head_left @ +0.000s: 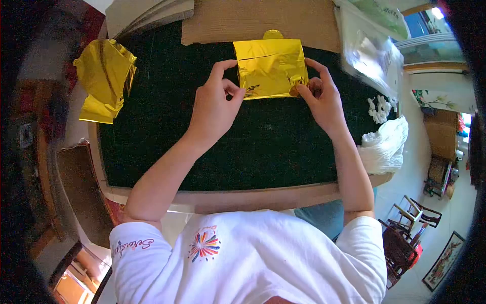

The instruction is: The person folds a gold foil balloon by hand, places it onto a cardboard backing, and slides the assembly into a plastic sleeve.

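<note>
A shiny gold foil sheet (271, 63) lies flat on the dark green table top, with creases across it and a rounded gold tab (273, 34) showing past its far edge. My left hand (217, 99) pinches the near left corner between thumb and curled fingers, its index finger reaching along the left edge. At the near right corner, my right hand (322, 96) grips the foil the same way, index finger stretched up the right side. Both thumbs sit right at the near edge.
More crumpled gold foil (104, 76) lies at the left. Brown cardboard (260, 20) spans the table's far side. Clear plastic bags (369, 50) rest at the far right, with small white pieces (379, 109) and a bundle of white strands (385, 147) below.
</note>
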{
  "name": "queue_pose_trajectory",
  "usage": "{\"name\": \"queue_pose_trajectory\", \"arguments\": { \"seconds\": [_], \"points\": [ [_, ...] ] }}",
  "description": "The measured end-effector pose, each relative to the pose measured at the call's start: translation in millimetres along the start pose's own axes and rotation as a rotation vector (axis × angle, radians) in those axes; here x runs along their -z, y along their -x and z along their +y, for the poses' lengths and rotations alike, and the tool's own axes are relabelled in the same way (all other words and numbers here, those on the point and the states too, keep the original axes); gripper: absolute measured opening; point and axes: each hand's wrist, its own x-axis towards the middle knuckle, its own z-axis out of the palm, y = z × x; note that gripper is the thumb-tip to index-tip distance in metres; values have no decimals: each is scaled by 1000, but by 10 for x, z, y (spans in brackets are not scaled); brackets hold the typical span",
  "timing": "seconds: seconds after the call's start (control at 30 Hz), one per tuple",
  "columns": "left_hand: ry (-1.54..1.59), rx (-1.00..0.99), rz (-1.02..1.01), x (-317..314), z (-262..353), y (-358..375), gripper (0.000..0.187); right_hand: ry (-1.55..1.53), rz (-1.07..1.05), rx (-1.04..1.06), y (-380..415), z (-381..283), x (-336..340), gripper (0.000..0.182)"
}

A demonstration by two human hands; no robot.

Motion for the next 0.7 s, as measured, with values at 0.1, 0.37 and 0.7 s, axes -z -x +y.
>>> {"name": "queue_pose_trajectory", "arguments": {
  "seconds": [0.1, 0.37, 0.7],
  "points": [
    [-33, 19, -13, 15, 34, -13, 48, 97, 41, -12, 11, -64, -13, 54],
    [-81, 83, -5, -10, 26, -93, 53, 230, 65, 20, 3, -56, -58, 51],
    [-212, 92, -33, -3, 117, -134, 50, 323, 140, 108, -86, 3, -21, 44]
  ]
}}
